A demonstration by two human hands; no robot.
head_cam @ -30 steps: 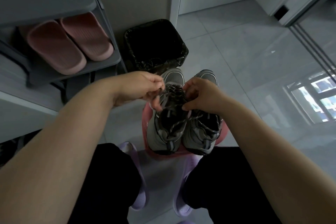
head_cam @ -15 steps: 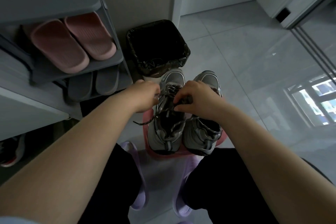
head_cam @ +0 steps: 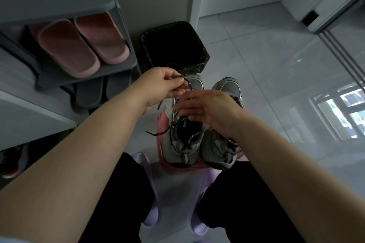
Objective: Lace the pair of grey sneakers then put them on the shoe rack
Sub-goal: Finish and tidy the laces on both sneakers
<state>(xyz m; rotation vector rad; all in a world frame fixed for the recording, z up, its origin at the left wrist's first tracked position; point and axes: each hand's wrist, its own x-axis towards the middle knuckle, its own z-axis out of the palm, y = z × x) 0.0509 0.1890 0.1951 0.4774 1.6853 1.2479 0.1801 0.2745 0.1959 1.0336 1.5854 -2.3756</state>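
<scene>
**One lace held, sneakers not yet on the rack**

The left hand (head_cam: 163, 88) has its grip closed on a dark lace (head_cam: 158, 134), pinching it above the toe of one grey sneaker (head_cam: 177, 150). The right hand (head_cam: 207, 108) is flat with straight fingers and holds nothing; it is over that shoe's opening. The second sneaker (head_cam: 219, 151) stands touching the first, both on a pink stool (head_cam: 161, 122) near the shoe rack (head_cam: 118, 67).

Right hand (head_cam: 207, 108), blurred, covers the right sneaker (head_cam: 217, 150) midway; perhaps a dark shoe (head_cam: 9, 163) cut off left.
</scene>
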